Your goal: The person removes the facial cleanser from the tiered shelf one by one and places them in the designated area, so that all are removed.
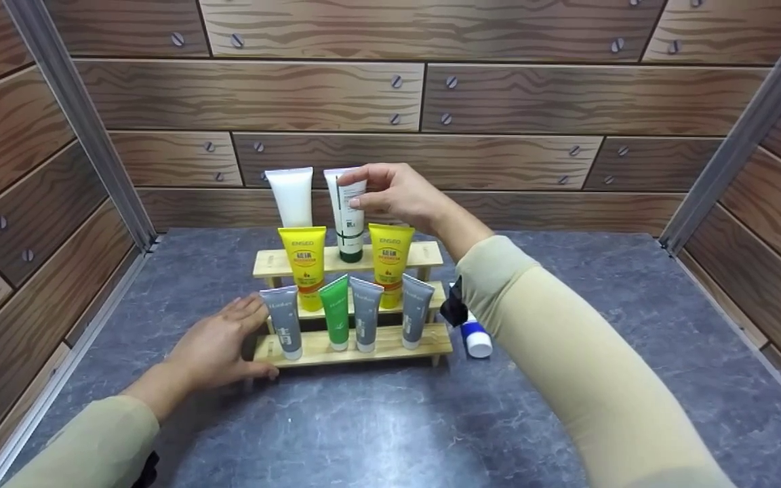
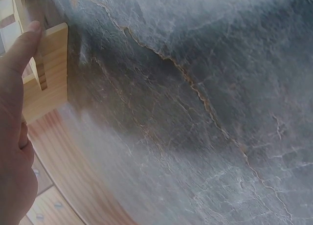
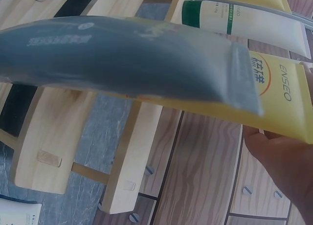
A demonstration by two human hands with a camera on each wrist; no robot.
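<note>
A three-step wooden rack [image 1: 363,350] holds several squeeze tubes. My left hand [image 1: 217,342] holds its left end, thumb at the front of the lowest step; the left wrist view shows the thumb [image 2: 22,49] against the wood. My right hand [image 1: 401,193] is at the upper part of a white tube with a green cap [image 1: 348,234] on the top step. Index finger and thumb lie apart, overlapping that tube in the head view. In the right wrist view, a yellow tube [image 3: 288,95] and a grey tube [image 3: 122,63] partly hide this hand [image 3: 283,161].
A plain white tube [image 1: 292,196] stands left on the top step. Yellow tubes [image 1: 304,268] occupy the middle step; grey tubes [image 1: 285,322] and a green tube [image 1: 336,315] fill the lowest. A blue-and-white tube [image 1: 477,339] lies right of the rack. Wood-patterned walls [image 1: 363,95] surround the table.
</note>
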